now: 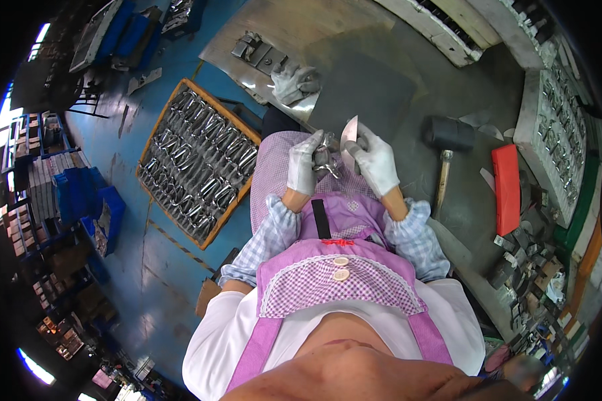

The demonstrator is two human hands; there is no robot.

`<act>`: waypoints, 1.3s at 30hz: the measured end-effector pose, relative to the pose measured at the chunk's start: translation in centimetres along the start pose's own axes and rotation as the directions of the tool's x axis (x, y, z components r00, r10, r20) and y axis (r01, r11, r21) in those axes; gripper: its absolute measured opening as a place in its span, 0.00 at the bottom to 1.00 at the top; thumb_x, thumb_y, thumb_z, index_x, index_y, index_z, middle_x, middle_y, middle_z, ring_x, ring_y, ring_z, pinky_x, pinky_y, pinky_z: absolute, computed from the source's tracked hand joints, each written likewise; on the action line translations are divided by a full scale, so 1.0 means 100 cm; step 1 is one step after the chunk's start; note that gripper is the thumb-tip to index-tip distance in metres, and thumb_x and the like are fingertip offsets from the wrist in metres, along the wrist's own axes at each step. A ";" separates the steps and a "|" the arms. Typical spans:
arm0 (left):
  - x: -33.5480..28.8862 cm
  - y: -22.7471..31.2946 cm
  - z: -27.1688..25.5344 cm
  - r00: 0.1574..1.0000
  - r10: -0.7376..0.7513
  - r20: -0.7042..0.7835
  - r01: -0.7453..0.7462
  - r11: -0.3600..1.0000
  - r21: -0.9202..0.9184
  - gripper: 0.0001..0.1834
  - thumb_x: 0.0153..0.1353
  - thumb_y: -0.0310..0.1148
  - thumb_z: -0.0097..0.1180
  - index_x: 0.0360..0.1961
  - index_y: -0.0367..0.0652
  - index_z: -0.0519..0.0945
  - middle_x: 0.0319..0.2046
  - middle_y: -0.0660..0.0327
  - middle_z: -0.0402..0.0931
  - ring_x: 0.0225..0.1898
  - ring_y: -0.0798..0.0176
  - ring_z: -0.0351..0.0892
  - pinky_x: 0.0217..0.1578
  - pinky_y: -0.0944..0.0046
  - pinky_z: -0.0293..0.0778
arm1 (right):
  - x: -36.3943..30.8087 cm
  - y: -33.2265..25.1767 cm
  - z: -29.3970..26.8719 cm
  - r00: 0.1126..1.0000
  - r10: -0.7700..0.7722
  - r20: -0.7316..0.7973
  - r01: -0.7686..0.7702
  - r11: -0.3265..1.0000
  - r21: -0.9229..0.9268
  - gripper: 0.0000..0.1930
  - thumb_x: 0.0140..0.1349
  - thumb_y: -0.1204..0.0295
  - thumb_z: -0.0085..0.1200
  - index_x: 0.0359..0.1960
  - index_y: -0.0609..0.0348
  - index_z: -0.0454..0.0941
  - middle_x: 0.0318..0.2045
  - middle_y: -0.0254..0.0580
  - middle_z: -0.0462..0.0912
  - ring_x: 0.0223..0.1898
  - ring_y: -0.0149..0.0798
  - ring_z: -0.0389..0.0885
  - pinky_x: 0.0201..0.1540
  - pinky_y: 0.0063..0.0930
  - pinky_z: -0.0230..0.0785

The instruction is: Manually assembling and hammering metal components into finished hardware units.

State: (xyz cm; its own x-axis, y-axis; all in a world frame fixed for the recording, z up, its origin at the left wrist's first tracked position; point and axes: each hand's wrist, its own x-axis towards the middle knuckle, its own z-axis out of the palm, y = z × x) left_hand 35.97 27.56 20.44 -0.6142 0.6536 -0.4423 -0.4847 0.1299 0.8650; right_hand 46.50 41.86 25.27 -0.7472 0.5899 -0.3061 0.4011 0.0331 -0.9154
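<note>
Both my hands wear white gloves with greyish fingers and are raised close together in front of my lap, by the near edge of the metal worktable (pixel 408 40). In my left hand (pixel 303 165) is a small shiny metal tool (pixel 326 160) with curved parts, its exact kind unclear. My right hand (pixel 376 165) grips a pointed metal blade (pixel 349 139) between thumb and fingers, the tip upward. A narrow gap shows between blade and tool. The right fingertips are partly hidden behind the blade.
A black-headed mallet (pixel 448 133) and a red case (pixel 506 190) lie to the right. A metal fixture (pixel 259 55) and a crumpled cloth (pixel 293 85) rest at the far left of the table. An orange-edged tray (pixel 239 125) of several shiny tools stands to my left.
</note>
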 end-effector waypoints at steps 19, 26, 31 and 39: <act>0.016 0.038 0.013 0.993 -0.015 0.118 0.005 0.996 0.088 0.21 0.64 0.38 0.61 0.50 0.30 0.77 0.29 0.65 0.79 0.25 0.73 0.75 0.25 0.71 0.72 | -0.010 0.016 -0.054 0.863 -0.346 -0.367 0.050 0.783 -0.620 0.24 0.59 0.69 0.59 0.58 0.54 0.72 0.36 0.49 0.84 0.41 0.52 0.82 0.45 0.46 0.73; 0.002 0.064 0.006 0.999 -0.020 0.030 0.010 0.954 0.300 0.26 0.63 0.42 0.59 0.55 0.33 0.72 0.20 0.65 0.72 0.11 0.74 0.66 0.12 0.73 0.62 | -0.057 0.121 -0.140 0.685 -0.352 -0.638 -0.357 0.601 -0.715 0.28 0.50 0.63 0.69 0.53 0.58 0.76 0.40 0.49 0.83 0.44 0.54 0.80 0.48 0.49 0.71; 0.015 0.087 0.014 0.957 -0.010 0.289 -0.049 0.980 0.195 0.25 0.69 0.44 0.47 0.56 0.33 0.70 0.18 0.64 0.73 0.08 0.72 0.66 0.08 0.73 0.61 | -0.002 0.101 -0.179 0.927 0.362 -0.101 -0.296 0.868 0.399 0.12 0.65 0.61 0.57 0.40 0.57 0.76 0.15 0.26 0.68 0.13 0.27 0.66 0.18 0.24 0.61; 0.086 -0.021 0.013 0.981 -0.023 0.191 -0.062 0.900 0.431 0.16 0.68 0.40 0.47 0.43 0.39 0.80 0.23 0.64 0.76 0.17 0.73 0.70 0.17 0.69 0.63 | -0.053 -0.122 -0.114 0.995 0.085 0.043 -0.095 0.880 0.465 0.17 0.72 0.57 0.46 0.30 0.56 0.70 0.13 0.23 0.59 0.09 0.22 0.53 0.12 0.18 0.43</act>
State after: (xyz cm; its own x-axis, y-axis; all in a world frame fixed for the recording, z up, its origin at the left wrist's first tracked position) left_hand 32.49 33.86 15.16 -0.4727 0.7805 -0.4092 -0.1294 0.3978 0.9083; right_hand 51.61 47.53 41.09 -0.7323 0.5556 -0.3936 0.1775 -0.4024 -0.8981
